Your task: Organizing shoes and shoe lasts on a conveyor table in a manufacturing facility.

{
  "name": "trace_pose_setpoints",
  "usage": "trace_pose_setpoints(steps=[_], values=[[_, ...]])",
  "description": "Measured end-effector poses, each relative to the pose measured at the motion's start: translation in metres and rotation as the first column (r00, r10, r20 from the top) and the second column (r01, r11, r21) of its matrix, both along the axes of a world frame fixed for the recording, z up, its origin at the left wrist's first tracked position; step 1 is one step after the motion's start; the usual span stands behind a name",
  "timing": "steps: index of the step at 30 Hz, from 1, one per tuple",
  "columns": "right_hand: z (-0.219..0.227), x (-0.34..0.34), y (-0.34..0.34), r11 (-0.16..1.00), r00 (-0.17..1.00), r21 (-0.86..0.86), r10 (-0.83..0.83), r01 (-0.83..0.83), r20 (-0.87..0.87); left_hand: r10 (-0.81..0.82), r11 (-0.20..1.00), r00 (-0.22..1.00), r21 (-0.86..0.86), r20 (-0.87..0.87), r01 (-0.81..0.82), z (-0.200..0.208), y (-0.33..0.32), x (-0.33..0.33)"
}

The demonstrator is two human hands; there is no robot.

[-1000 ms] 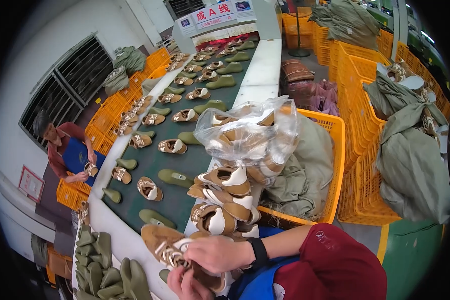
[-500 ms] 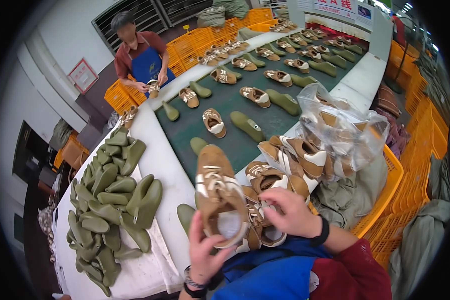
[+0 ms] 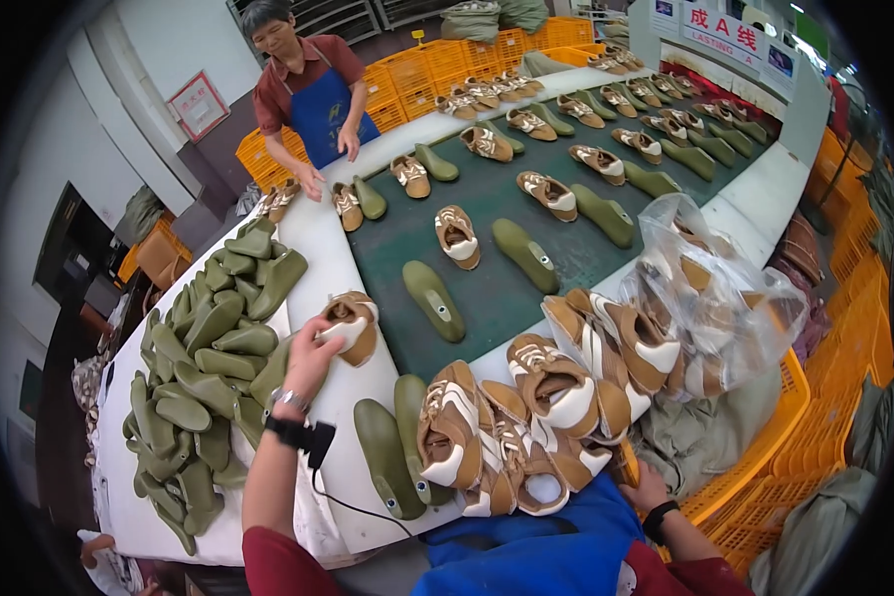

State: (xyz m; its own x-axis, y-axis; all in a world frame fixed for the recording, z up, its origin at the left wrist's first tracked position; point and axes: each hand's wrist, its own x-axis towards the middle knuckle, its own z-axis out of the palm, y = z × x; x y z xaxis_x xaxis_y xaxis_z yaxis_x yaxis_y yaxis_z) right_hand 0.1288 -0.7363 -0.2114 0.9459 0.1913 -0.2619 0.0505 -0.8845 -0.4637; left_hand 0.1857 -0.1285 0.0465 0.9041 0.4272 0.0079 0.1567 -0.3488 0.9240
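My left hand (image 3: 311, 360) is closed on a brown-and-white shoe upper (image 3: 356, 333), held out over the white table edge beside the green belt. My right hand (image 3: 648, 490) is low, close to an orange crate edge (image 3: 624, 463); its fingers are partly hidden, so I cannot tell whether it grips that edge. Between my arms several brown-and-white shoe uppers (image 3: 556, 387) are heaped. A pair of green shoe lasts (image 3: 382, 452) lies just left of this heap. Another green last (image 3: 433, 301) rests on the belt's near end.
A large pile of green lasts (image 3: 194, 397) covers the white table (image 3: 343, 397) at left. Rows of uppers and lasts sit on the green belt (image 3: 397, 248). A plastic bag of uppers (image 3: 710, 298) and orange crates (image 3: 815, 417) stand at right. A co-worker in a blue apron (image 3: 318, 114) stands across.
My left hand has moved from the near heap to the far left with an upper. My right hand has dropped down to the right. The co-worker's hands have let go of an upper, now on the belt.
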Motion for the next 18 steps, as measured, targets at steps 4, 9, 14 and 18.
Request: trace_pose_setpoints(steps=[4, 9, 14, 18], values=[[-0.024, 0.022, 0.015, 0.979, 0.969, -0.129, -0.177, 0.155, -0.172, -0.006, 0.873, 0.998, 0.487, 0.064, -0.026, -0.062, 0.028, 0.076], [-0.035, 0.014, 0.01, 0.981, 0.982, -0.046, -0.185, 0.187, 0.032, 0.003, 0.845, 0.986, 0.527, 0.167, -0.091, -0.128, 0.047, 0.153], [-0.036, 0.016, 0.012, 0.982, 0.982, -0.025, -0.185, 0.186, 0.02, 0.224, 0.727, 0.915, 0.683, -0.336, 0.072, -0.191, 0.088, 0.163], [-0.043, 0.012, 0.007, 0.984, 0.982, -0.003, -0.178, 0.178, 0.062, 0.114, 0.749, 0.89, 0.627, -0.442, 0.215, -0.147, 0.069, 0.167]])
